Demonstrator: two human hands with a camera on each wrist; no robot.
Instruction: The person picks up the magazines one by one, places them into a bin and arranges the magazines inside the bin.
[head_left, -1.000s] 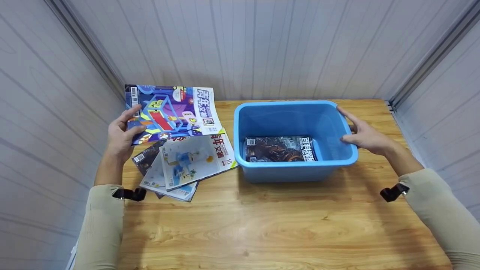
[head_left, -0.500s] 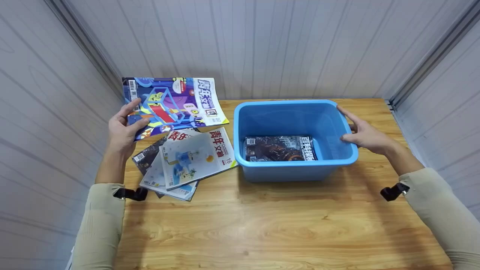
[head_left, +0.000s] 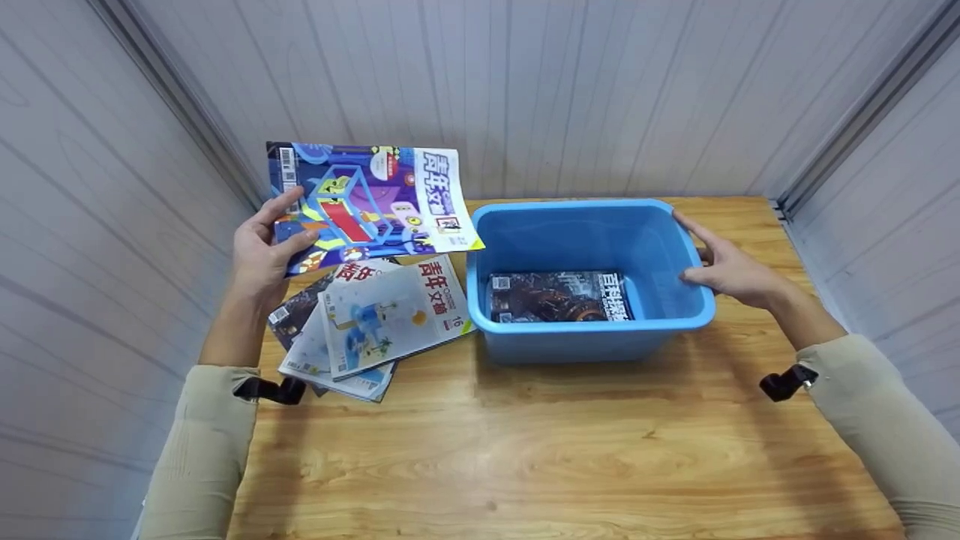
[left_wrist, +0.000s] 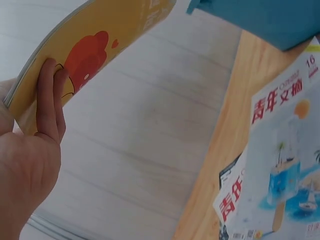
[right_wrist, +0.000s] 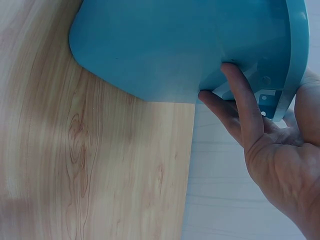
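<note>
Left hand grip pinches the colourful magazine, lifted above the magazine pile beside the blue bin. Right hand grip clasps the bin rim. Carry step; next likely needs lowering it flat onto the dark magazine inside.

Large Chinese characters, 青年文摘, are printed in blue on the white strip of the colourful magazine held above the table's far left corner; a barcode sits at its opposite end. The same title in red, with the number 16 below it, is carried by the top magazine of the pile at the table's left edge. White characters on the dark magazine in the bin cannot be read with certainty.
</note>
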